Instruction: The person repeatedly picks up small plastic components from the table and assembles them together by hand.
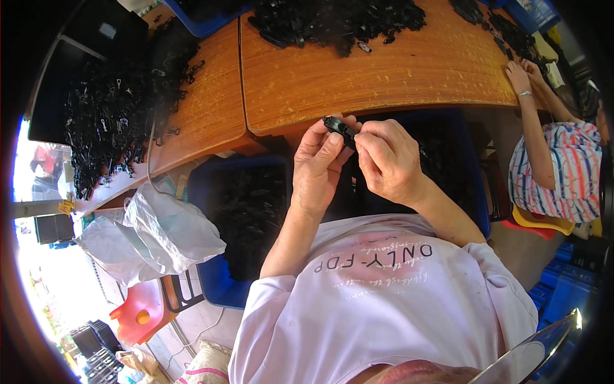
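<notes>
In front of my chest, near the table's front edge, a small black plastic part [339, 128] is held up in the air. My left hand [316, 169] is closed on it, thumb and fingers gripping its far end. The fingers of my right hand [393, 160] pinch together at the part's near end; whether they grip the part itself or a smaller piece on it is hidden. A large heap of similar black parts [339, 22] lies on the wooden table [377, 73] beyond my hands. Another heap of black parts with metallic bits [112, 121] covers the table's left side.
Below my hands stand a blue bin [220, 291] holding black parts and another blue bin [478, 173] to the right. White sacks [169, 230] hang by the left table edge, near a red stool [134, 317]. Another person's hands [521, 78] work at the far right.
</notes>
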`<state>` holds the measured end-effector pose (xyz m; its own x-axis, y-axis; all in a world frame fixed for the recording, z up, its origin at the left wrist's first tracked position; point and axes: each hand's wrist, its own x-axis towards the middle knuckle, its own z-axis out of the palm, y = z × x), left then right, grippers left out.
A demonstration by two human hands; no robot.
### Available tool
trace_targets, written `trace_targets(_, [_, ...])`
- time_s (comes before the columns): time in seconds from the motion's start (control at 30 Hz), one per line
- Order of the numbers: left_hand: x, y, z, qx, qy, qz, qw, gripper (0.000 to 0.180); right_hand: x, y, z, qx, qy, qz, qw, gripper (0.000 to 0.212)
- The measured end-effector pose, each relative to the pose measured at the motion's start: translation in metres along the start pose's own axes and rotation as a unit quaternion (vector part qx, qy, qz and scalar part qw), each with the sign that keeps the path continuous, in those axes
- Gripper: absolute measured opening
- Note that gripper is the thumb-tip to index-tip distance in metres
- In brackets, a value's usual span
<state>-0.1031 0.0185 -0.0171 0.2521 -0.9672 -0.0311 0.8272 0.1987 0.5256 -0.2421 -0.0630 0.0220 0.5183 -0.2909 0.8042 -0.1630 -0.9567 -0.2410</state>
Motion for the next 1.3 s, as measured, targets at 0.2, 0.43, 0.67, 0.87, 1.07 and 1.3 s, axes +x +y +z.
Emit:
trace_targets(0.2, [0.005,-0.002,0.010,0.062,0.081,0.022,0.995,0.028,-0.007,-0.002,0.008,-0.091,-0.053,-0.063,0.992,0.019])
trace_targets(0.43, [0.016,0.023,0.003,0.092,0.125,0.025,0.988,0.024,0.006,0.002,0.023,-0.064,-0.049,-0.074,0.994,0.026])
trace_targets(0.67, [0.116,0.093,0.001,0.361,0.156,0.235,0.889,0.020,0.036,0.104,0.018,-0.102,-0.009,0.046,0.994,0.032])
trace_targets(0.87, [0.216,0.139,-0.028,0.630,0.327,0.194,0.677,0.043,0.033,0.161,0.050,-0.133,-0.050,0.120,0.983,0.023])
trace_targets(1.07, [0.220,0.119,-0.021,0.790,0.285,0.085,0.536,0.056,0.028,0.172,0.053,-0.184,-0.007,0.179,0.966,0.009])
trace_targets(1.3, [0.161,0.099,-0.026,0.815,0.227,0.192,0.497,0.044,0.025,0.170,0.049,-0.210,-0.033,0.143,0.967,0.017])
